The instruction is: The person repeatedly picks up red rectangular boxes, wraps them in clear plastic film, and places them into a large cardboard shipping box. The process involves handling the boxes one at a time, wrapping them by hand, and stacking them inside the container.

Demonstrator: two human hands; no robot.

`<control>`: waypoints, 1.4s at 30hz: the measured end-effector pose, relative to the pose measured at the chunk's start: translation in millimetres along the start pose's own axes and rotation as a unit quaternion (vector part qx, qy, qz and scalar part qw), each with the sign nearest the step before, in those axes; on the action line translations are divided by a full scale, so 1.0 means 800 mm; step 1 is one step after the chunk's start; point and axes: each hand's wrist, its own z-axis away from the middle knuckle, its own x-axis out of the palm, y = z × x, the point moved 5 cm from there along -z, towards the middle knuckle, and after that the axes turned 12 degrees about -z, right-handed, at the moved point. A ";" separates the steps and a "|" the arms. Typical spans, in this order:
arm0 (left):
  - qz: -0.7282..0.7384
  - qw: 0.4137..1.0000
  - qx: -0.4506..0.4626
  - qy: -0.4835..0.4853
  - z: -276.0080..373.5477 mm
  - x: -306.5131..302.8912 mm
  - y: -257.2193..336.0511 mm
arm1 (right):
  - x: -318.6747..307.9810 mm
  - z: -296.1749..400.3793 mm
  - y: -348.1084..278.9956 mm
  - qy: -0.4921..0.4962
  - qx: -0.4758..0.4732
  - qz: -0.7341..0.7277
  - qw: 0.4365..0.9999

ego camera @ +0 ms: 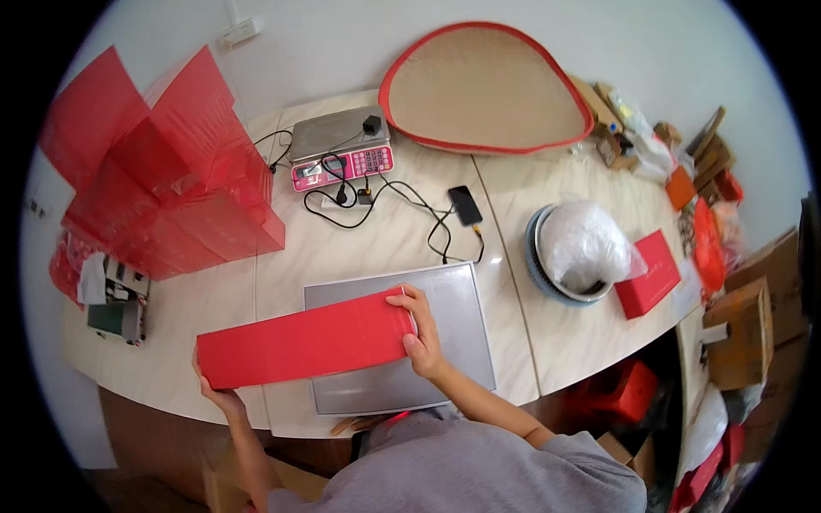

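A long red box [301, 340] is held between my two hands, tilted above the table. My left hand [220, 394] grips its left end from below, its fingers partly hidden behind the box. Around the right end is my right hand [420, 333], with fingers on the top edge and thumb on the near side. Under the box lies a flat grey board [442, 308] with a pale rim. Beyond it, a black phone [465, 205] is joined to a cable.
Stacked red boxes [173, 186] stand at the left. Behind are a digital scale [341, 144], tangled cables and a red-rimmed beige panel [484, 90]. At the right, a bowl [545, 269] holds a clear plastic bag, beside a smaller red box [648, 276]. Cartons [737, 340] crowd the far right.
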 end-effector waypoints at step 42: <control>0.385 0.826 -0.390 -0.134 0.068 -0.053 -0.264 | 0.116 -0.024 0.044 -0.064 -0.015 -0.016 0.998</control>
